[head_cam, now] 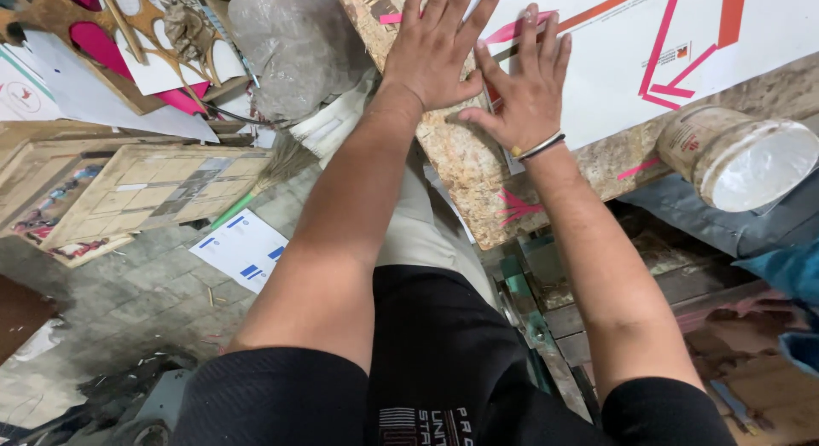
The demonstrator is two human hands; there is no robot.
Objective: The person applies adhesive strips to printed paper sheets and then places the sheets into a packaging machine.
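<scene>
I see both hands flat on the white sheet that lies on the chipboard bench. The left hand is spread, palm down, fingers pointing to 12 o'clock, grasping nothing. The right hand sits just beside it at 4 o'clock, also splayed and pressing, with a pink strip running under its fingertips. More pink and orange strips cross the sheet toward 2 o'clock.

My worry is the sheet's near edge: it ends right by the right wrist, close to the bench's front edge, so uneven pressure could let it slide or wrinkle, and the pink strip could set crooked. A tub lies on its side at 3 o'clock, near the bench edge; a sweep of the right forearm could knock it off.

Room is tight at 3 o'clock because of the tub. Toward 12 o'clock and 1 o'clock the sheet gives open surface. At 9 o'clock the bench ends and drops to a cluttered floor.
</scene>
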